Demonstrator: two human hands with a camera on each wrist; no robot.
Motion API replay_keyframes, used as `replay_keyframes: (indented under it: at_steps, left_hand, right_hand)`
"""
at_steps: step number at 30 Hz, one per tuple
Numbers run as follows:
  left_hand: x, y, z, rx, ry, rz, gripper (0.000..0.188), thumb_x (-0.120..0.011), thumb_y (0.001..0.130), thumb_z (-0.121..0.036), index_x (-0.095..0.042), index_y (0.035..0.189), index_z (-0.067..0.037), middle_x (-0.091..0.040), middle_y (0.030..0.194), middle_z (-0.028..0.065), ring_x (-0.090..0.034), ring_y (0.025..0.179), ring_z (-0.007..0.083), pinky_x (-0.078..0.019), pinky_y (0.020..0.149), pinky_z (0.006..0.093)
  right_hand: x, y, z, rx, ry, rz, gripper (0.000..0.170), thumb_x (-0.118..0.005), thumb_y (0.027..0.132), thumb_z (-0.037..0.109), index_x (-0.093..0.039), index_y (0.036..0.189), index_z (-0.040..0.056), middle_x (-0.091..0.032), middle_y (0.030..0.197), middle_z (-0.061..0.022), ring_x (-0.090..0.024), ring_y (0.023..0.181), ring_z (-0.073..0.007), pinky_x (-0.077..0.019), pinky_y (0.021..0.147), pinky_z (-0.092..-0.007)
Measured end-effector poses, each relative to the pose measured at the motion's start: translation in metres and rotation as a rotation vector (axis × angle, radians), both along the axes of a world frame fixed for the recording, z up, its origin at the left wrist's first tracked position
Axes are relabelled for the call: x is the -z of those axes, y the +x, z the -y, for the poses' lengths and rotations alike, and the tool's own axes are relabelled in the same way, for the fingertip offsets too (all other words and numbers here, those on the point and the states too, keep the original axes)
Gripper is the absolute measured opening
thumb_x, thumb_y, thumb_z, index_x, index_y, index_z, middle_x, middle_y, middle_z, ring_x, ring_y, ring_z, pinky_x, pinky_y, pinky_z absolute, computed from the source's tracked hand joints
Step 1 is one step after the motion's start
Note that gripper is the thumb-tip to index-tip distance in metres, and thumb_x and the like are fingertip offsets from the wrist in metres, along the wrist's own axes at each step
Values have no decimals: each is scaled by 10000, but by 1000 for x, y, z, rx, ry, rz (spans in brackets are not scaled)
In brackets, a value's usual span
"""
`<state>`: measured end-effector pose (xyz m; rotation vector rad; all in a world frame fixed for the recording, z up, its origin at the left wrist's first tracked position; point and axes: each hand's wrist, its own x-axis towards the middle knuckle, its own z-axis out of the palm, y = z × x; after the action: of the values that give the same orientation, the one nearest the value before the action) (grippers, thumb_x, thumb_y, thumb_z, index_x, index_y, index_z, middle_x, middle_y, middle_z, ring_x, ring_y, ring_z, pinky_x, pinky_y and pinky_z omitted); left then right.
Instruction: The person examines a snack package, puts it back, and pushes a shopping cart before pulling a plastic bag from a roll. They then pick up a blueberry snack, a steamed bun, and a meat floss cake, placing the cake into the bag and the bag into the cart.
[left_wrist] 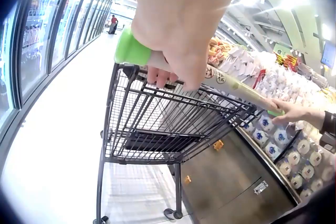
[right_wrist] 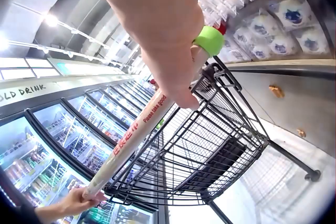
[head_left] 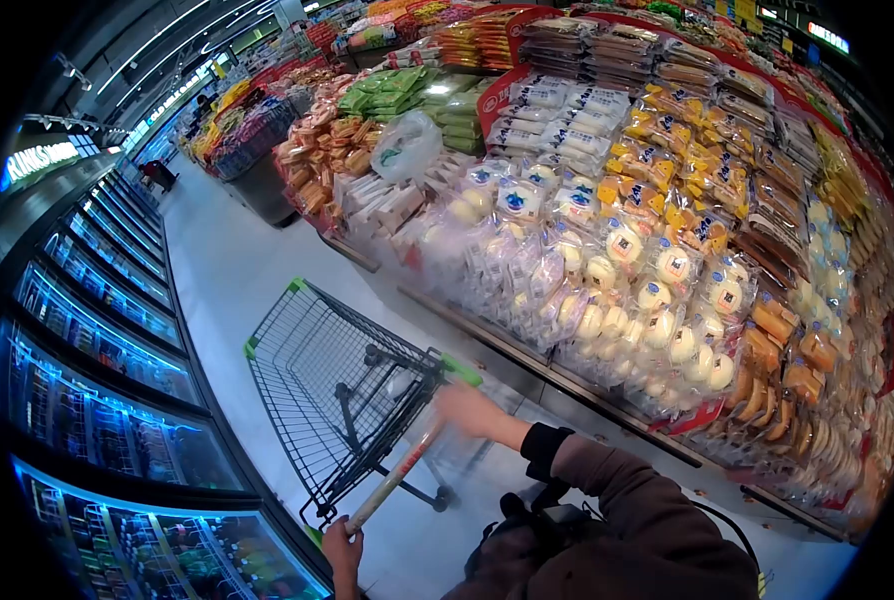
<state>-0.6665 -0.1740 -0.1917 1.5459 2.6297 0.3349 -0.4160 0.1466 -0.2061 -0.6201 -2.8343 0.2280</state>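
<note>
One shopping cart (head_left: 302, 372) stands ahead in the head view, its handle (head_left: 399, 476) running from the left hand (head_left: 343, 548) to the blurred right hand (head_left: 470, 411). Left wrist: fingers (left_wrist: 160, 77) curl under the handle — gripping it beside a green cap (left_wrist: 131, 48). Right wrist: the right hand wraps the handle's opposite end.

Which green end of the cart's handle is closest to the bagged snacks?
The green end by the right hand; the other end, by the left hand, is beside the glass-door fridges.
</note>
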Motion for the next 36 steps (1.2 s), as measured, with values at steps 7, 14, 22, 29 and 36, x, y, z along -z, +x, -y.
replay_keyframes:
  at_steps: [7,14,22,29,36]
  left_hand:
    - [-4,-18,-22,-80,-387,43,261,-621,682,-333,-666,798,-104,-628,689,147,-613,673,332,-493,624,418]
    - [-11,-15,-28,-119,-420,53,258,-595,684,-332,-693,765,-108,-628,666,153,-616,646,333,-506,628,410]
    - [-5,-6,-21,-150,-303,-45,242,-598,682,-306,-687,722,-84,-621,643,159,-613,610,335,-507,585,421]
    - [-9,10,-12,-146,-313,-41,246,-591,687,-301,-687,724,-77,-622,647,162,-615,612,335,-510,597,417]
    - [-11,40,5,-135,-307,-56,256,-574,697,-310,-684,704,-79,-615,629,162,-610,600,337,-508,588,415]
  right_hand:
    - [-12,-39,-6,32,-109,312,246,-625,606,252,-644,809,114,-636,814,-67,-609,793,-245,-456,748,-394]
    - [-46,-52,-3,12,-245,508,235,-610,589,242,-687,752,91,-661,770,-109,-642,728,-283,-512,626,-362]
    - [-44,-37,4,9,-145,338,184,-637,523,225,-668,639,85,-636,653,-113,-628,635,-294,-509,581,-382]
    - [-38,-24,12,7,-109,336,188,-638,506,216,-669,637,84,-640,663,-113,-631,648,-290,-510,581,-378]
    - [-46,9,32,19,-102,324,181,-627,518,206,-675,646,88,-642,668,-109,-631,653,-292,-511,598,-380]
